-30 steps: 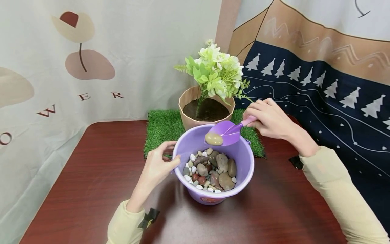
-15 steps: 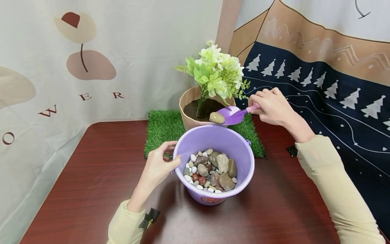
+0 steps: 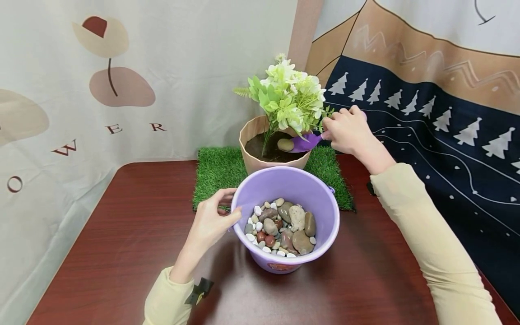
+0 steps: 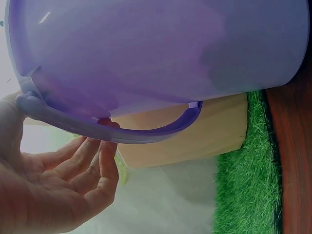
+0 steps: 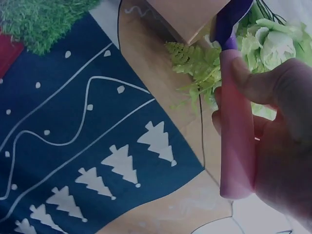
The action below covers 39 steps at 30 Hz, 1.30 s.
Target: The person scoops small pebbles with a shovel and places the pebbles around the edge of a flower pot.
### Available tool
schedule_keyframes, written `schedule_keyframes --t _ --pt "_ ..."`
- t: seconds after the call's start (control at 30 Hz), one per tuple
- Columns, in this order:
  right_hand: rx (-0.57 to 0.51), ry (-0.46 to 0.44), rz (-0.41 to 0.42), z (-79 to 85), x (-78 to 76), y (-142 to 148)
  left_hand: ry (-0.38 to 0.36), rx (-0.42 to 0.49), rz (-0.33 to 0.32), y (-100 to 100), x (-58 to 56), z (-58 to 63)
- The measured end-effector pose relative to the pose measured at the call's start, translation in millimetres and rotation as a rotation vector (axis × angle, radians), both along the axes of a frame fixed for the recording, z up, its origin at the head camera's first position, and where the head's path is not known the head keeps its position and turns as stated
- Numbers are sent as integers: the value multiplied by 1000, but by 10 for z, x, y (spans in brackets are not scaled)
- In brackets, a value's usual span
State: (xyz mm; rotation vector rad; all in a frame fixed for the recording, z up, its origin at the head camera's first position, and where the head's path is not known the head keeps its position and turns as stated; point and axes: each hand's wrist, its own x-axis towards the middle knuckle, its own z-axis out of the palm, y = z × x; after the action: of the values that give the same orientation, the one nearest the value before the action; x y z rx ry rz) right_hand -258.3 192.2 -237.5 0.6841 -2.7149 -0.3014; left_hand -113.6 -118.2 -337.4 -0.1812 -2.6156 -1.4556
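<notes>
My right hand (image 3: 348, 131) grips the pink handle (image 5: 237, 131) of a small purple trowel (image 3: 305, 143). On the tip of its blade lies a tan, smooth stone (image 3: 285, 145), over the dark soil (image 3: 257, 146) inside a beige flowerpot (image 3: 247, 158). A bunch of white and green flowers (image 3: 290, 99) stands in that soil. My left hand (image 3: 211, 223) holds a purple bucket (image 3: 284, 178) at its left rim, thumb over the edge. In the left wrist view its fingertips touch the bucket's lowered carrying handle (image 4: 151, 135). Many stones (image 3: 280, 228) of mixed colours cover the bucket's bottom.
A green artificial grass mat (image 3: 217, 174) lies under the pot. The dark red tabletop (image 3: 138, 234) extends around the bucket. Printed cloths hang behind, a pale one (image 3: 195, 67) and a navy one with white trees (image 3: 426, 135).
The trowel with its stone has moved from above the bucket, away over the pot's rim, and down to the soil. The left hand and the bucket stay in place.
</notes>
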Motion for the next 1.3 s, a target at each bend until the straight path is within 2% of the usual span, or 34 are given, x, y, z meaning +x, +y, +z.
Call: schedule_keyframes --t 0.13,0.3,0.43,0.7,0.87,1.13,1.3 --pt "41 67 -3 3 -27 -78 0 6 -1 -3 0 -2" --pt "58 121 -47 7 -28 -127 4 13 -3 -2 -4 -6" --pt "47 197 -27 -12 23 -122 7 22 -3 4 -2 -7" --pt "-31 406 129 -119 217 -5 10 25 -6 14 -2 -7" --pt "-53 515 221 -125 383 85 10 23 -2 11 -2 -10" --pt "18 536 304 -54 705 125 25 27 -8 7 -4 -12" --pt "60 560 405 -49 862 34 21 25 -10 6 -8 -19"
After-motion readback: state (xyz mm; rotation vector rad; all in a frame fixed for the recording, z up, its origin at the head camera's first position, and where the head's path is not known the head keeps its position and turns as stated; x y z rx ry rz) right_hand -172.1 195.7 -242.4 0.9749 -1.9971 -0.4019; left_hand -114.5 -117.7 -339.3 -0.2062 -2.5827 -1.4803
